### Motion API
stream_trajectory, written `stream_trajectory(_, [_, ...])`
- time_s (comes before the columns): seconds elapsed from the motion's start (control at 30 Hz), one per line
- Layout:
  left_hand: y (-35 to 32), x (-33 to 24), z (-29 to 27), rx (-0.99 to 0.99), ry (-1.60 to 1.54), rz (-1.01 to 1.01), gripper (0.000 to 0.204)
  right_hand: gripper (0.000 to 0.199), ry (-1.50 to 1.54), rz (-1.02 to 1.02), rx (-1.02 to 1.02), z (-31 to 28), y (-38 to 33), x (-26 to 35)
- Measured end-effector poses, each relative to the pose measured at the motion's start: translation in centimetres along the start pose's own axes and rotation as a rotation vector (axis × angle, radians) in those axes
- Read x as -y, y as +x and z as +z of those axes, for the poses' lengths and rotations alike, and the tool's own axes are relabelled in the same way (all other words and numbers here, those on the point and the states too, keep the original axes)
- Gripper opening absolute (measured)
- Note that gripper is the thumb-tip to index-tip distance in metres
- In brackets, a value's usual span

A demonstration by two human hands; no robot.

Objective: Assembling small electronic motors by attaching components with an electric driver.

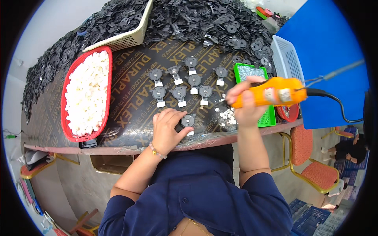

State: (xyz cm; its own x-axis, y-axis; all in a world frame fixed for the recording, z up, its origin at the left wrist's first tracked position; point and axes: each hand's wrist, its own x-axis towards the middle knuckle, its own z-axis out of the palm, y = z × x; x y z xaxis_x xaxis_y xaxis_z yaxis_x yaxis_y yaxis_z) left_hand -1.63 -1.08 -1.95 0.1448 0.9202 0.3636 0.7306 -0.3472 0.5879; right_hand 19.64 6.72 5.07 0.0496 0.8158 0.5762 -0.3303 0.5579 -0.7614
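Observation:
My right hand (248, 112) is wrapped round an orange electric screwdriver (275, 91), whose tip points left over small round silvery-white pieces (227, 117) on the table. Near the front edge, my left hand (167, 128) has its thumb and fingers about a black disc-shaped part (188, 120) with a white block at its lower end. Beyond it, several similar black parts stand in loose rows, among them one black part with a white block (179, 92). The screwdriver's bit is hard to make out against the dark tabletop.
A red basket (110, 84) of white pieces stands at left. Heaped black parts (189, 19) and a cream basket (134, 38) fill the back. Green trays (269, 118), a red bowl (293, 112) and a white basket (289, 59) are at right. A black cord (340, 106) trails from the screwdriver.

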Motion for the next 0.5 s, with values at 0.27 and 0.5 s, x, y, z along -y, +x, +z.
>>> stream_trajectory(0.27, [0.5, -0.7, 0.2, -0.001, 0.018, 0.019, 0.050, 0.022, -0.567, 0.026, -0.358, -11.3, 1.9, 0.2])
stream_trajectory(0.5, [0.6, -0.8, 0.2, 0.013, 0.009, -0.003, 0.050, 0.022, -0.547, -0.007, -0.407, -12.2, 1.3, 0.3])
